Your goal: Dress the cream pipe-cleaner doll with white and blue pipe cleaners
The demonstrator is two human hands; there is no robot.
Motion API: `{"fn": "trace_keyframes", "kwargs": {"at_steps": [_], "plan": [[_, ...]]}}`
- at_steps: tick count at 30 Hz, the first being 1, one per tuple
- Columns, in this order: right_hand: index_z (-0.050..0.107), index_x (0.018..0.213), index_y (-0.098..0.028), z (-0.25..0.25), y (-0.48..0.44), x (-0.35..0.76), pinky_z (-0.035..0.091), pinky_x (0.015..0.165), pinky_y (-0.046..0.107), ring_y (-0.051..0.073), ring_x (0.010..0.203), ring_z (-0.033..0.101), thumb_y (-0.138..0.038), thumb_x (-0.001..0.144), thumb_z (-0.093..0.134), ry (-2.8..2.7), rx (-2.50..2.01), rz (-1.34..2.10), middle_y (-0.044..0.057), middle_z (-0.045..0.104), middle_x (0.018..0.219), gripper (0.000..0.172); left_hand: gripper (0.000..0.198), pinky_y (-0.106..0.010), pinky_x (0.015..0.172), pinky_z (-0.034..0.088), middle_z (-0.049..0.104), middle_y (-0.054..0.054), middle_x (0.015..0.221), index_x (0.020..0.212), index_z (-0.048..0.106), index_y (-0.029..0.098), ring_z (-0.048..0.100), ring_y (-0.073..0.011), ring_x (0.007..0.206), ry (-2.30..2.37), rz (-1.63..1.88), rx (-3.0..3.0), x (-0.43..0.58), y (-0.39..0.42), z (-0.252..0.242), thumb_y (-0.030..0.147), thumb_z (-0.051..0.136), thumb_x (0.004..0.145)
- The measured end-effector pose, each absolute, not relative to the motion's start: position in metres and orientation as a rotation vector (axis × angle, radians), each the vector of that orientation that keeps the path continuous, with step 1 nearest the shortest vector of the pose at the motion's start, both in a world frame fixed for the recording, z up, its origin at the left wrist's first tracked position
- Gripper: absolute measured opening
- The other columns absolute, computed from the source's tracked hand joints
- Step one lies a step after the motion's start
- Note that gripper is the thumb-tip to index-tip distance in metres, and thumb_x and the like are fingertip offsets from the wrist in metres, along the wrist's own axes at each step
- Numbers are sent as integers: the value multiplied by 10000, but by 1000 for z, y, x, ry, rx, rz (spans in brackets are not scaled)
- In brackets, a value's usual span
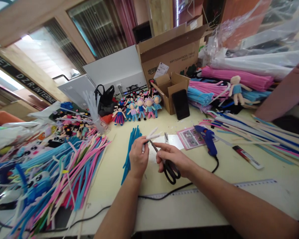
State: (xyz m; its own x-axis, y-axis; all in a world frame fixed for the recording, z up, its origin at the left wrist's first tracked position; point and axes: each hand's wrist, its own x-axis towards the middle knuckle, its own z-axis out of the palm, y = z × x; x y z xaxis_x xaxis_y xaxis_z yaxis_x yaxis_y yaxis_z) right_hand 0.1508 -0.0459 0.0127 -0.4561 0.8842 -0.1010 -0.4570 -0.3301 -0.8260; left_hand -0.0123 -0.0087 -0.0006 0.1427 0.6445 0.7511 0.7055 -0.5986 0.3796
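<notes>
Near the middle of the table, my left hand (139, 155) is closed on a small piece of white pipe cleaner (153, 133), whose ends stick up past the fingers. My right hand (171, 157) holds black-handled scissors (171, 172), with the blades pointing up and left against the white piece at my left fingertips. Teal pipe cleaners (129, 156) lie in a bundle just left of my left hand. A white sheet (175, 142) is partly hidden behind my hands, with a second, small pair of scissors (166, 137) on it.
A blue glue gun (209, 139) lies at the right, its black cord crossing a ruler (251, 182). Finished dolls (140, 108) stand at the back beside cardboard boxes (168, 88) and a black phone (180, 104). Colourful pipe cleaners (82, 169) are heaped at the left.
</notes>
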Motion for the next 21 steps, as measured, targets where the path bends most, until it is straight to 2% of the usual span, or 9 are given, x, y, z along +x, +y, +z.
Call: {"fn": "trace_keyframes", "kwargs": {"at_steps": [5,8,10,12,17,21], "plan": [[488,1246,-172,15,-45,158,529,528,302,109,459,582,-272,760,618,-862,-531,2027,-29,604,651,513,144,-334,873,460,641,-63,979,918,605,196,601,-183,962,-1767,-1821,-2221,-18,-4,3,178,577,777],[470,1250,-182,16,-44,160,526,525,292,108,457,585,-274,765,621,-855,-525,1983,-34,602,653,516,216,-300,743,491,653,-28,847,909,584,197,639,-180,838,-2119,-2375,-2127,-19,-1,4,220,653,706],[455,1258,-185,17,-44,161,520,519,287,111,455,588,-276,765,620,-875,-561,1937,-39,599,653,527,268,-294,696,493,652,-5,759,869,558,189,654,-180,769,-2244,-2808,-2033,-18,1,6,218,700,643],[440,1269,-186,18,-45,160,509,509,277,111,451,587,-280,767,614,-919,-620,1887,-44,593,649,540,305,-288,671,490,663,-5,732,847,544,179,658,-178,735,-2327,-3094,-1946,-16,2,7,210,725,603],[441,1271,-187,19,-47,156,470,479,246,96,432,559,-272,775,576,-1050,-729,1767,-60,564,632,521,326,-262,622,479,685,-26,733,860,539,164,650,-160,672,-2413,-3288,-1913,-13,-1,11,196,732,598],[505,1228,-175,18,-45,158,407,422,211,70,400,476,-270,796,542,-1265,-807,1611,-71,506,592,443,327,-253,584,476,683,-34,698,884,527,163,637,-152,614,-2383,-3291,-2048,-13,-3,10,199,720,622]]}}
